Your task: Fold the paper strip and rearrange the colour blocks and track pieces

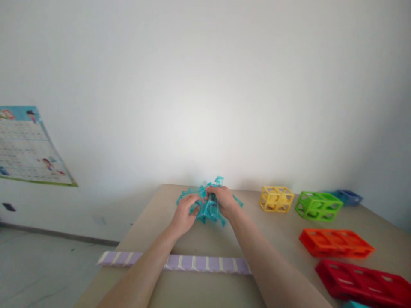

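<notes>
A cluster of translucent teal plastic pieces (210, 210), some with round openings, lies on the table near the wall. At its left side is my left hand (186, 212), thumb and fingers curled round the edge of one teal piece. My right hand (224, 200) comes in from above and to the right, its fingers closed on another teal piece in the cluster. Parts of the pieces and of my fingertips are covered by the hands, so I cannot tell whether the pieces are joined.
A purple-and-cream striped strip (205, 263) crosses the table under my forearms. To the right stand openwork plastic blocks: yellow (276, 199), green (319, 206), blue (349, 197), orange (336, 243) and red (362, 282). Behind is the wall; a poster (28, 147) hangs left.
</notes>
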`<control>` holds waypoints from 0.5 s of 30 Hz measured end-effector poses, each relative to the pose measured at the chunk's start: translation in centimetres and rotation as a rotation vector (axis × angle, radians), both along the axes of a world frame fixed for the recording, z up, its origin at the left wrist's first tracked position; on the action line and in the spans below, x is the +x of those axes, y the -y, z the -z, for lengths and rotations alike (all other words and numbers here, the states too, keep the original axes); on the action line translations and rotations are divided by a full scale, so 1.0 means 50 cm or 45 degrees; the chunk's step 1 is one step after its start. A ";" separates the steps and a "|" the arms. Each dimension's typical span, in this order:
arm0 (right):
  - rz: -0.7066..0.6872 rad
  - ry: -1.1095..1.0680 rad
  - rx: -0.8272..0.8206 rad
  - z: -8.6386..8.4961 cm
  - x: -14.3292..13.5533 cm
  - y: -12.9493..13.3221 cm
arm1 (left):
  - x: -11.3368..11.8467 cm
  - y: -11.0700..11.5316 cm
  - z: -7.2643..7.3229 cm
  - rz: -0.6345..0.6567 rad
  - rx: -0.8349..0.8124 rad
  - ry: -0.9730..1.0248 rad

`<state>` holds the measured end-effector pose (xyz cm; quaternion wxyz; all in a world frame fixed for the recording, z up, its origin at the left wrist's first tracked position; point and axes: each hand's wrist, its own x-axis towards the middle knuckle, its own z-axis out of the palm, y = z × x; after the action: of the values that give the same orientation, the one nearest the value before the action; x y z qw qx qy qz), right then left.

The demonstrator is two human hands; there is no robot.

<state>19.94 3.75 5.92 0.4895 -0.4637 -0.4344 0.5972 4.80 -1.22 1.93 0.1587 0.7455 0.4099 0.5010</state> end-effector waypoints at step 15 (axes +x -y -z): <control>0.285 0.025 0.004 0.022 0.047 -0.057 | -0.033 -0.034 0.032 -0.367 -0.192 0.205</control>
<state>22.30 6.59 4.81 0.5496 -0.5143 -0.3857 0.5335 3.17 0.49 0.32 0.1729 0.6225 0.5349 0.5445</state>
